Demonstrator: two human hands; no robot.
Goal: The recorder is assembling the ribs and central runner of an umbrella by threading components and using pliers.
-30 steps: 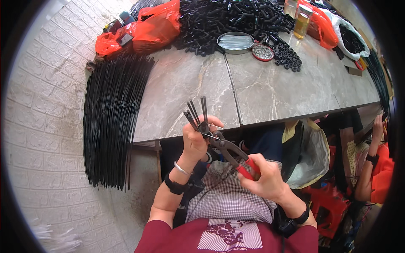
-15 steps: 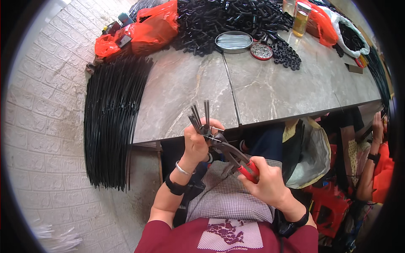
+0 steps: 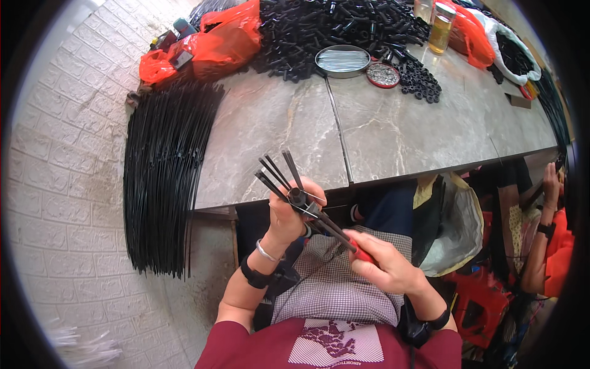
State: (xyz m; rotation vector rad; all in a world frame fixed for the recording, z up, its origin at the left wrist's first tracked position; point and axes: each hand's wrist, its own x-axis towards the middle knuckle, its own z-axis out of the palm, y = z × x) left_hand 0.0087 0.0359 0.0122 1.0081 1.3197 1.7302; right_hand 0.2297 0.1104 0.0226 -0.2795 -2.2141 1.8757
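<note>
My left hand [image 3: 284, 220] is closed around a round black hub [image 3: 297, 195], above my lap at the table's near edge. Several thin black rods [image 3: 275, 174] fan up and left from that hub. Beside it runs a thin silvery wire [image 3: 311, 196]. My right hand [image 3: 388, 265] grips red-handled pliers [image 3: 335, 230], whose handles are pressed nearly together. Their dark jaws meet the wire next to the hub; the exact bite is too small to make out.
On the grey table [image 3: 270, 123] lie long black rods [image 3: 163, 184] and a heap of black tubular pieces [image 3: 344, 27]. A tin of silvery wires [image 3: 342, 60], a small red dish [image 3: 382, 75] and a jar [image 3: 440, 29] stand behind. Another person's hand [image 3: 551, 184] is at right.
The pliers' handles have come together and my right hand has closed tighter around them. The rods in my left hand have swung left and fan out wider.
</note>
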